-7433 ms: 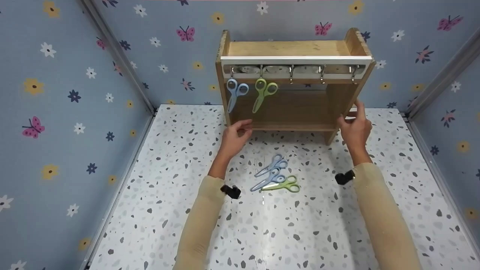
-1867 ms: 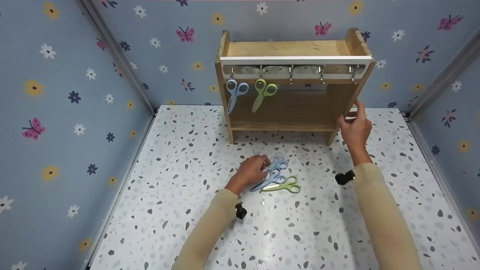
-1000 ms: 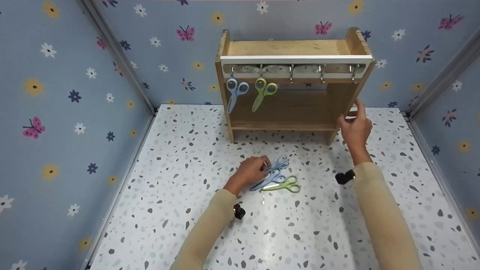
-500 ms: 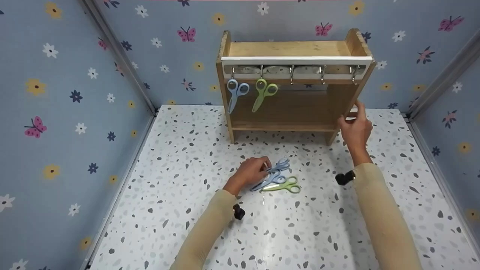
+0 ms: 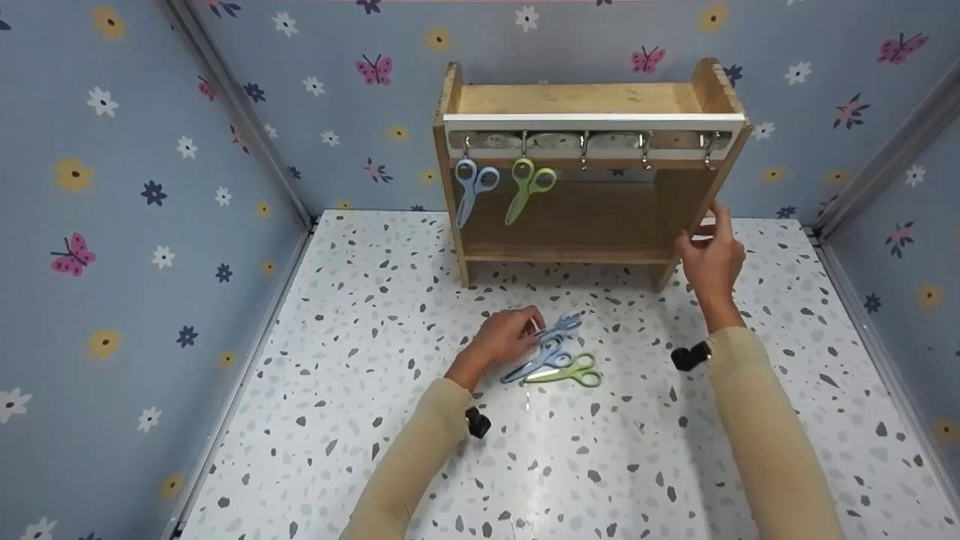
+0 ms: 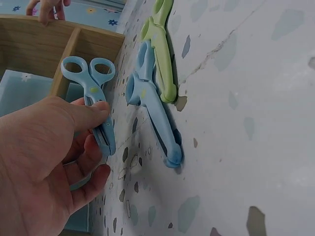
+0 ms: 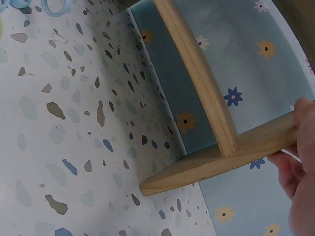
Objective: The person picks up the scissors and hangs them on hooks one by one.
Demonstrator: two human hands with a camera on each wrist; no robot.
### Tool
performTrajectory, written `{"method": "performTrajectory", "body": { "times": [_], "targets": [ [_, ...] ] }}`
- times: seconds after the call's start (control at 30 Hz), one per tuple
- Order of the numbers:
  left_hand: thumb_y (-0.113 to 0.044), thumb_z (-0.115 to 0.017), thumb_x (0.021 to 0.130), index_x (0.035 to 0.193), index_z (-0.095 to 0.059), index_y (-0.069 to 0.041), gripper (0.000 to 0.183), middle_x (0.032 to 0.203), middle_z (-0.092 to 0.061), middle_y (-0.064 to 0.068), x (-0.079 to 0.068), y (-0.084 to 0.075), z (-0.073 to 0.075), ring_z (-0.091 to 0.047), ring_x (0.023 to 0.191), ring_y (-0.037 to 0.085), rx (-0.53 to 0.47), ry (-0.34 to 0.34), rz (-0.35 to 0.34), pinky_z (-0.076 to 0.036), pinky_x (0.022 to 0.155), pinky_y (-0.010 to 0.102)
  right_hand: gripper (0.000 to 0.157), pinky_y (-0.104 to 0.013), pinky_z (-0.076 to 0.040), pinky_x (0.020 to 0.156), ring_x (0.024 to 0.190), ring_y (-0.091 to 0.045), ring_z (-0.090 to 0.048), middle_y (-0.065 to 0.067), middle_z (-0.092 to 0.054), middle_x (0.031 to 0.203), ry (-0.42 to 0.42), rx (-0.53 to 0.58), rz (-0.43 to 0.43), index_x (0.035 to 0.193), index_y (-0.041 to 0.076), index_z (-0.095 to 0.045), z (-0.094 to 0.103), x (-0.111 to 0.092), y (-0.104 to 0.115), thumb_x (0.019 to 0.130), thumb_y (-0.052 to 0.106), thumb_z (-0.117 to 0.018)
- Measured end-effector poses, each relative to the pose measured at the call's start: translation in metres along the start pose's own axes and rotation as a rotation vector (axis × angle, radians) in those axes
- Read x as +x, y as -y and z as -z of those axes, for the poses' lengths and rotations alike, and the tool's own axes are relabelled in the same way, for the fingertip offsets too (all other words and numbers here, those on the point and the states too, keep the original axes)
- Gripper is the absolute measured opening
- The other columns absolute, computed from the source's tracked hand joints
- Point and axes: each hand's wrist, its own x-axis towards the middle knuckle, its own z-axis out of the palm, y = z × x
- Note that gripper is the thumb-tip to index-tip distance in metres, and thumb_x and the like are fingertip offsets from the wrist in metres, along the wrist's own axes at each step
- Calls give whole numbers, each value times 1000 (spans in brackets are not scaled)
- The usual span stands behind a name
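Observation:
My left hand (image 5: 506, 335) pinches a pair of blue scissors (image 6: 93, 83) by the blade end, thumb on one side and fingers beneath, handles pointing away. Just beside it, a second pair of blue scissors (image 6: 152, 103) lies on the speckled tabletop, touching a pair of green scissors (image 6: 162, 51). My right hand (image 5: 712, 259) grips the right side panel of a wooden rack (image 5: 570, 255). From the rack's hook rail (image 5: 615, 140) hang blue scissors (image 5: 474, 187) on the leftmost hook and green scissors (image 5: 527, 187) on the one beside it.
The rack stands upright near the back wall (image 5: 375, 112), which is patterned with flowers and butterflies. Three hooks on the right of the rail bear nothing. Side walls (image 5: 112, 300) bound the speckled tabletop (image 5: 360, 300) left and right.
My left hand left the rack's lower left side and took hold of the upper blue scissors on the tabletop. Those scissors have since turned and lifted slightly. My right hand stays on the rack.

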Motion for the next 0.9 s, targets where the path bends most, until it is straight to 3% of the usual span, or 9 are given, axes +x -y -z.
{"method": "performTrajectory", "body": {
  "times": [0.13, 0.2, 0.27, 0.37, 0.47, 0.67, 0.83, 0.9],
  "targets": [
    [-14, -70, 111, 129, -72, -13, 18, 123, -82, 11, 0, -4, 3, -74, 109, 28, 5, -15, -11, -58, 100, 47, 57, -20, -52, 82, 104, -40, -86, -23, -85, 120, 1, -10, -2, 158, 19, -59, 0, 0, 0, 103, 17, -73],
    [-13, -70, 111, 129, -71, -12, 19, 123, -81, 12, -1, -6, 5, -73, 107, 27, -10, -21, -13, -58, 97, 45, 57, -13, -45, 79, 104, -39, -86, -23, -85, 119, 3, -9, -3, 159, 20, -59, 1, 0, 0, 103, 18, -73],
    [-13, -71, 111, 129, -71, -10, 19, 123, -81, 13, -1, -7, 7, -72, 105, 27, -20, -28, -17, -56, 94, 42, 57, -17, -49, 81, 104, -39, -86, -23, -85, 120, 7, -6, -1, 159, 20, -59, 1, 0, 0, 104, 18, -72],
    [-12, -72, 110, 128, -72, -10, 18, 122, -82, 13, -1, -9, 9, -72, 101, 26, -26, -47, -44, -53, 89, 38, 57, -38, -61, 88, 104, -41, -85, -24, -84, 120, 8, 2, 4, 159, 19, -58, 1, -1, 1, 104, 18, -71],
    [-13, -71, 111, 127, -72, -11, 17, 121, -83, 12, -1, -8, 11, -73, 99, 27, -16, -69, -79, -51, 84, 35, 56, -52, -62, 94, 103, -43, -85, -25, -84, 119, 4, 8, 12, 159, 18, -59, 1, -1, 1, 104, 18, -71],
    [-14, -71, 111, 128, -73, -11, 17, 123, -82, 12, 1, -11, 14, -73, 103, 28, -30, -82, -91, -52, 87, 38, 57, -39, -59, 90, 103, -39, -86, -21, -85, 119, -1, -11, -4, 158, 19, -59, 1, 0, 1, 103, 19, -72],
    [-14, -71, 111, 129, -72, -10, 18, 125, -81, 13, 2, -15, 19, -73, 108, 29, -41, -86, -70, -56, 94, 44, 60, -49, -62, 95, 105, -42, -85, -23, -84, 120, 10, 0, -9, 160, 18, -57, 2, 0, 2, 102, 17, -71],
    [-13, -71, 111, 130, -72, -9, 19, 126, -81, 14, 2, -17, 21, -74, 111, 30, -47, -90, -72, -57, 97, 46, 60, -48, -61, 94, 105, -42, -85, -23, -84, 121, 11, 1, -12, 161, 18, -57, 2, 0, 2, 102, 16, -72]
  ]
}}
